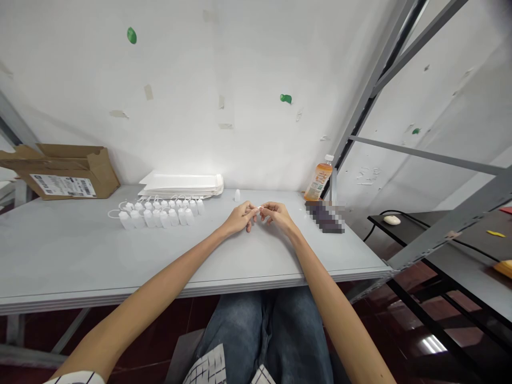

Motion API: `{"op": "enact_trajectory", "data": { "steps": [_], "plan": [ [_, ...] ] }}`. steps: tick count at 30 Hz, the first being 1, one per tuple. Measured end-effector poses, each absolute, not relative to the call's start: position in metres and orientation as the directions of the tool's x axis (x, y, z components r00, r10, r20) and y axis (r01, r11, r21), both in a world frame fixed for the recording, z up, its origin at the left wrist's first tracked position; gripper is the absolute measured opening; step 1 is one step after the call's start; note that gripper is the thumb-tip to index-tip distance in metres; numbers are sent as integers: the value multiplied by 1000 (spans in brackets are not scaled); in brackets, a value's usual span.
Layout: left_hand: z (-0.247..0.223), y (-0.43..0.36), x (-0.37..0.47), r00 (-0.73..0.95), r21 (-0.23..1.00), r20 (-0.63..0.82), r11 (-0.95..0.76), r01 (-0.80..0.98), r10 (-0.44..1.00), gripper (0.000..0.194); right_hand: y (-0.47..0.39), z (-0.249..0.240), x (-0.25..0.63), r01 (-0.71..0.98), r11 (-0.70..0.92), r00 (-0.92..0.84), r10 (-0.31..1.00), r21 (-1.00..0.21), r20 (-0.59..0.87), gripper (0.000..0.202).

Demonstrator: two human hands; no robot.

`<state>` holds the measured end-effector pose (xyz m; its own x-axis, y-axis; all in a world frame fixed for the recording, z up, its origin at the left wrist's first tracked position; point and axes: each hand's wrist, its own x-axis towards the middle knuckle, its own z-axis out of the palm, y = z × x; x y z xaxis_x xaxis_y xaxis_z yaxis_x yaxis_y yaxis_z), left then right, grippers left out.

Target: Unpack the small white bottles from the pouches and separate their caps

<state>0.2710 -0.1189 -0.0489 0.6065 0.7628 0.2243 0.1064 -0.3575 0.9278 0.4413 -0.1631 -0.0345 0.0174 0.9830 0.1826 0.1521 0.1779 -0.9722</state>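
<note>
Over the grey table point(256, 256), my left hand point(241, 216) and my right hand point(277, 214) meet fingertip to fingertip. Both are closed in a pinch around a small white piece point(260, 208), mostly hidden by the fingers, so its exact kind does not show. Just behind my left hand, a small white tapered bottle-like piece point(237, 195) stands upright by itself. To the left, small white plastic bottles point(162, 218) stand in rows, several with thin white loops at their tops.
A stack of white paper sheets or envelopes point(180, 185) lies against the wall. At the far left sits an opened cardboard box point(76, 173). An orange drink bottle point(319, 180) and a dark blurred object point(326, 217) are at the right, near the metal frame point(366, 101).
</note>
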Motion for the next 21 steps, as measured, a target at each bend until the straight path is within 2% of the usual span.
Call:
{"op": "enact_trajectory", "data": {
  "steps": [15, 21],
  "plan": [
    [-45, -116, 272, 655, 985, 97, -165, 43, 749, 30, -162, -36, 444, 34, 152, -4, 988, -988, 152, 29],
    [-44, -116, 270, 655, 993, 63, -110, 31, 753, 27, -163, -33, 442, -4, 89, -20, 996, -996, 89, 32]
  ]
}}
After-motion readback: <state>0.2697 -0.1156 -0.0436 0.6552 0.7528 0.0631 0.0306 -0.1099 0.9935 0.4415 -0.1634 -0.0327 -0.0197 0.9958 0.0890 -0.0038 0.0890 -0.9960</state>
